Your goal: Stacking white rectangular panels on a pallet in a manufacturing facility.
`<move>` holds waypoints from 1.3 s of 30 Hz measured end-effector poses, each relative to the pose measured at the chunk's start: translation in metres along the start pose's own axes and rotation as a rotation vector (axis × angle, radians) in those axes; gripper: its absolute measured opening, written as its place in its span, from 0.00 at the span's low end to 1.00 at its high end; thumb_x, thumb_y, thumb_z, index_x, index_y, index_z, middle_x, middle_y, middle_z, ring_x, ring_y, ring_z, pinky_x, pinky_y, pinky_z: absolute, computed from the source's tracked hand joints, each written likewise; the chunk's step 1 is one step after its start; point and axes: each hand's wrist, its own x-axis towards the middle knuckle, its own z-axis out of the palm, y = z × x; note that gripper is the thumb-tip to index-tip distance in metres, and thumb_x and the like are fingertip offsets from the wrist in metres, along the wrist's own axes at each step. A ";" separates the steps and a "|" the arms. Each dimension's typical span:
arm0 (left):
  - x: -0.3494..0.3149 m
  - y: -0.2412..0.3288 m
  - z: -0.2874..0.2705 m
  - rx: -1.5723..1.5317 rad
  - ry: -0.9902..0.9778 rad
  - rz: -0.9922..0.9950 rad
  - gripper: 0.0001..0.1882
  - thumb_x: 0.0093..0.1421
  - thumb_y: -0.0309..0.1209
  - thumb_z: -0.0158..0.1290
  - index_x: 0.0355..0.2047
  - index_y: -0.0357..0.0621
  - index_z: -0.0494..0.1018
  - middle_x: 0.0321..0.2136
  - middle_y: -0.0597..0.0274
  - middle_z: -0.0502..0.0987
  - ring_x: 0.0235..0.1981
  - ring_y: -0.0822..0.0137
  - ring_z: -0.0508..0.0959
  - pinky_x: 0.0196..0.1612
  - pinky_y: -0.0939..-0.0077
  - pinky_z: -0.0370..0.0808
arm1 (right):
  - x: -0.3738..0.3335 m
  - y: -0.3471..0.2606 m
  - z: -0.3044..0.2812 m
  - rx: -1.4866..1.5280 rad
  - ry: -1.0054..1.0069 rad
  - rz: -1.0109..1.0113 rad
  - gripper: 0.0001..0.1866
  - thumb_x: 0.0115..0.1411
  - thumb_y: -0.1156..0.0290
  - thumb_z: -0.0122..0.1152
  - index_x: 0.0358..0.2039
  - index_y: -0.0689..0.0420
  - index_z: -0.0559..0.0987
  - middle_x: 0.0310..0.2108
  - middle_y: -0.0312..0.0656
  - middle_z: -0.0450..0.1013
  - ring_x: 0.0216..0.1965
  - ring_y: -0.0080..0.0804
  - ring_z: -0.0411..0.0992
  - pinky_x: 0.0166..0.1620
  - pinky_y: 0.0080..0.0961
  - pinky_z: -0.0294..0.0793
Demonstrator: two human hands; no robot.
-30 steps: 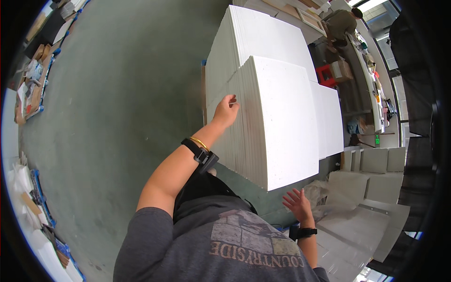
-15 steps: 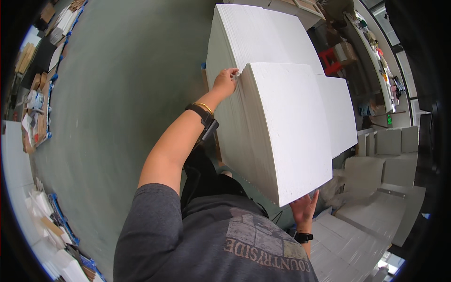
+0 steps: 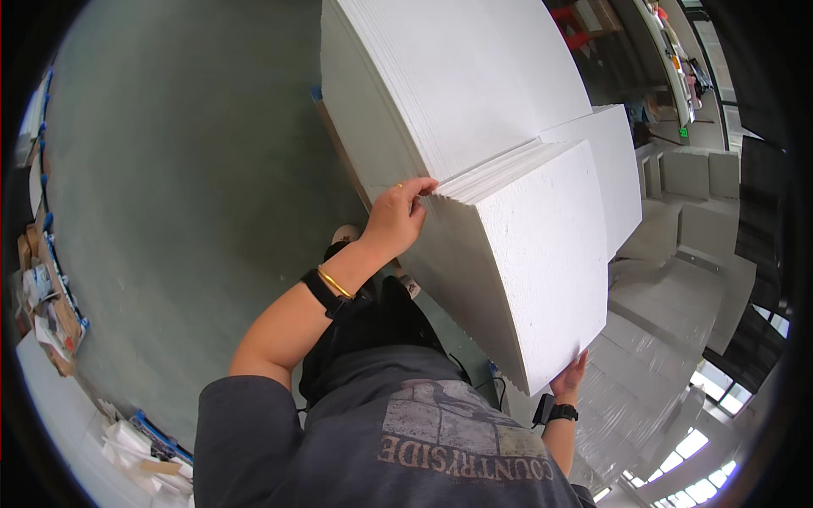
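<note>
Left hand point(image 3: 398, 222) grasps the white sheets point(image 3: 550, 262) by one corner; right hand point(image 3: 570, 378) touches the near edge, grip unclear; balanced support suits.

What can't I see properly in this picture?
In the head view:
Part of the right hand: hidden by the near stack of white boards.
Left hand: whether its fingertips grip anything is too small to tell.
Far stack: cut off by the top edge.
Bench things: too small.
</note>
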 end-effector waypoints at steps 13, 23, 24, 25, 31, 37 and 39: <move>0.061 0.053 -0.019 0.229 -0.416 -0.001 0.15 0.53 0.22 0.45 0.41 0.38 0.72 0.30 0.51 0.75 0.36 0.58 0.75 0.40 0.69 0.71 | -0.001 0.002 0.019 0.057 0.161 0.015 0.48 0.51 0.28 0.36 0.61 0.53 0.54 0.60 0.43 0.55 0.58 0.44 0.56 0.59 0.40 0.56; 0.108 0.055 0.047 0.174 -0.639 -0.147 0.24 0.63 0.42 0.38 0.49 0.34 0.66 0.42 0.47 0.73 0.46 0.57 0.72 0.50 0.70 0.66 | 0.009 0.016 0.001 0.143 0.060 0.064 0.43 0.54 0.31 0.36 0.60 0.53 0.57 0.57 0.43 0.60 0.55 0.43 0.62 0.54 0.43 0.64; 0.112 0.055 0.049 0.178 -0.642 -0.143 0.24 0.63 0.42 0.38 0.49 0.34 0.66 0.42 0.47 0.73 0.46 0.57 0.72 0.50 0.70 0.66 | 0.010 0.019 -0.004 0.106 0.092 0.077 0.41 0.55 0.34 0.37 0.59 0.54 0.59 0.56 0.43 0.61 0.54 0.43 0.63 0.53 0.43 0.65; 0.116 0.055 0.052 0.171 -0.698 -0.184 0.25 0.64 0.44 0.36 0.49 0.34 0.66 0.42 0.47 0.73 0.46 0.57 0.72 0.51 0.70 0.65 | 0.011 0.021 -0.009 0.068 0.124 0.091 0.39 0.56 0.36 0.39 0.58 0.55 0.60 0.55 0.43 0.63 0.53 0.43 0.64 0.53 0.43 0.66; 0.117 0.069 0.054 0.099 -0.787 -0.363 0.30 0.65 0.50 0.31 0.49 0.34 0.65 0.45 0.47 0.71 0.49 0.58 0.69 0.53 0.70 0.62 | 0.015 0.026 -0.021 0.192 0.180 0.176 0.35 0.57 0.43 0.44 0.56 0.56 0.63 0.55 0.44 0.63 0.51 0.43 0.66 0.51 0.42 0.67; 0.117 0.070 0.059 0.093 -0.784 -0.423 0.30 0.64 0.50 0.31 0.49 0.33 0.64 0.47 0.46 0.70 0.50 0.54 0.68 0.53 0.68 0.62 | 0.014 0.039 -0.034 0.171 0.321 0.166 0.32 0.58 0.44 0.43 0.53 0.57 0.66 0.48 0.44 0.69 0.48 0.42 0.68 0.47 0.39 0.70; 0.118 0.074 0.060 0.090 -0.789 -0.455 0.30 0.64 0.50 0.32 0.50 0.33 0.63 0.47 0.46 0.70 0.50 0.55 0.69 0.53 0.68 0.62 | 0.010 0.043 -0.038 0.171 0.304 0.152 0.32 0.58 0.44 0.43 0.53 0.57 0.66 0.49 0.44 0.68 0.48 0.42 0.68 0.47 0.39 0.70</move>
